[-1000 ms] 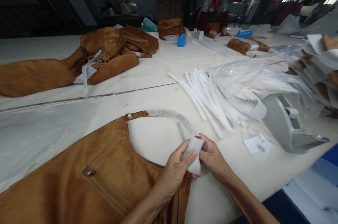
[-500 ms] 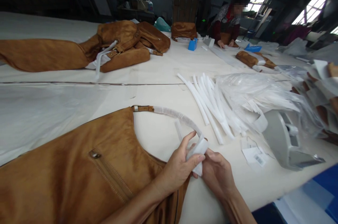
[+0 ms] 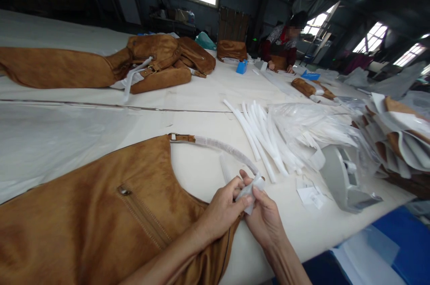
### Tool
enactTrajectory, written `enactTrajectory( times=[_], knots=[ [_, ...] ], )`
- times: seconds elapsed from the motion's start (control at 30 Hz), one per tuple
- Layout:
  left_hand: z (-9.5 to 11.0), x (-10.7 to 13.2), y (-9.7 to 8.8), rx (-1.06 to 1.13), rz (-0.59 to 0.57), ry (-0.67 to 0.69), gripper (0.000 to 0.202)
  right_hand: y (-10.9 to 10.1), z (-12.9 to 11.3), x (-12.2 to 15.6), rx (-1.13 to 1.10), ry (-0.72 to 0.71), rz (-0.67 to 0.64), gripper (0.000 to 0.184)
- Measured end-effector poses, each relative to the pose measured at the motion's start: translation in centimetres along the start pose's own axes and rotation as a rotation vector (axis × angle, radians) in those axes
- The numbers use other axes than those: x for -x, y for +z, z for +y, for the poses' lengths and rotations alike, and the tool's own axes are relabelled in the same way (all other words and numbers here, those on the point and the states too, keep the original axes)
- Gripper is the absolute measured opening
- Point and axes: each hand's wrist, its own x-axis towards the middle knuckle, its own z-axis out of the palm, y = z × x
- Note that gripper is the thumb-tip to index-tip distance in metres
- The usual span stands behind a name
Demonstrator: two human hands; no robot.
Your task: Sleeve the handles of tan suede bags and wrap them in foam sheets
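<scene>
A brown leather handbag (image 3: 97, 200) with a zipped pocket lies on the pale table in the lower left. Its shoulder strap (image 3: 225, 144) curves up and right, covered in translucent white wrapping. At the strap's right end, my left hand (image 3: 223, 206) pinches a white foam wrapping sheet (image 3: 247, 193) between thumb and fingers. From the other side my right hand (image 3: 264, 218) grips the same sheet, thumb on top. The strap's end under the sheet is hidden. Just behind my hands a thin translucent strip (image 3: 226, 168) rests on the table.
Several white foam tubes (image 3: 265, 137) lie beyond my hands, beside clear plastic bags (image 3: 305, 119). A grey tape dispenser (image 3: 339, 177) and a white tag (image 3: 311, 195) are at right. More brown bags (image 3: 154, 61) lie at the back left. A person (image 3: 282, 45) works across the table.
The view has turned slightly right. My left fingers have curled in closer on the wrapping sheet, and my right thumb now presses over it, bunching the sheet around the strap end.
</scene>
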Motion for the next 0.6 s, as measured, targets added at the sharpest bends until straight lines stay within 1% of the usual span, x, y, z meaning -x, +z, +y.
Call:
enactTrajectory(
  times=[0.1, 0.2, 0.27, 0.37, 0.43, 0.5, 0.6],
  knots=[
    [0.0, -0.1, 0.1, 0.004, 0.075, 0.039, 0.021, -0.1, 0.2, -0.1, 0.013, -0.032, -0.003, 0.052],
    [0.3, -0.2, 0.2, -0.009, 0.161, 0.027, 0.021, 0.1, 0.2, -0.1, 0.006, -0.044, 0.005, 0.052],
    [0.4, -0.2, 0.3, -0.036, 0.2, 0.027, 0.021, 0.5, 0.3, -0.1, 0.006, -0.046, 0.009, 0.052],
    [0.3, -0.2, 0.3, -0.103, 0.276, 0.075, 0.018, 1.0, 0.4, -0.2, 0.014, -0.055, 0.029, 0.049],
    [0.1, 0.0, 0.4, -0.184, 0.326, 0.11, 0.018, 1.1, 0.6, -0.3, 0.021, -0.063, 0.049, 0.045],
    [-0.1, 0.2, 0.5, -0.321, 0.356, 0.15, 0.019, 1.2, 0.7, -0.4, 0.024, -0.07, 0.072, 0.042],
    [0.2, 0.7, 0.5, -0.483, 0.332, 0.238, 0.022, 1.2, 0.7, -0.4, 0.03, -0.069, 0.1, 0.038]
  ],
)
